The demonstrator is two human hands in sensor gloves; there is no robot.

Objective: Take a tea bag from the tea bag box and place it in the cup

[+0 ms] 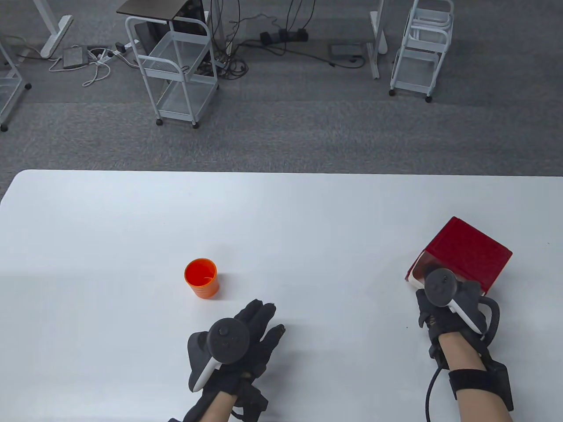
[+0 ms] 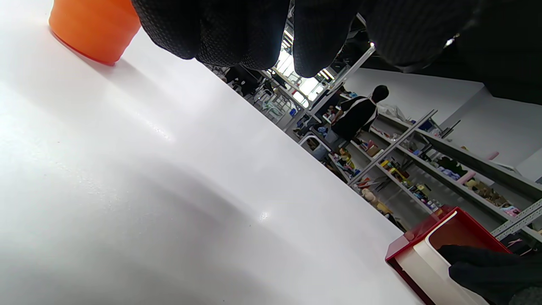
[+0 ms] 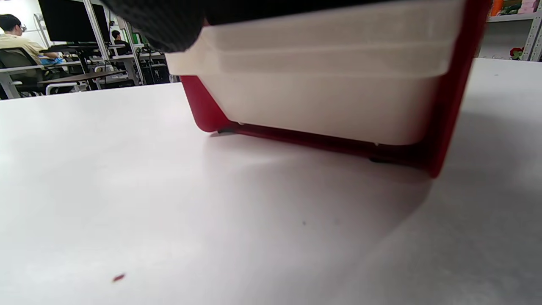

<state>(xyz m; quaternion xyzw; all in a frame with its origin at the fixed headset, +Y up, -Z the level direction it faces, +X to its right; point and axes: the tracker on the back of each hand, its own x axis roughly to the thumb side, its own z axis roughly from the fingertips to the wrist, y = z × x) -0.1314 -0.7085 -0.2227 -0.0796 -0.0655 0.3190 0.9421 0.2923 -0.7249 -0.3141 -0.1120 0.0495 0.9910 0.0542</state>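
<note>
An orange cup (image 1: 201, 278) stands upright on the white table (image 1: 281, 211); it also shows in the left wrist view (image 2: 95, 27). A red tea bag box (image 1: 470, 252) with a white inner tray (image 3: 322, 84) lies at the right. My right hand (image 1: 433, 274) is at the box's open near end, with fingers (image 2: 487, 267) over the tray's rim. The tracker hides the fingertips. No tea bag shows. My left hand (image 1: 270, 318) lies spread and empty just above the table, right of and nearer than the cup.
Beyond the table's far edge is grey carpet with two white wire carts (image 1: 180, 66) (image 1: 424, 48), cables and desk legs. A small dark speck (image 3: 118, 278) lies on the table near the box.
</note>
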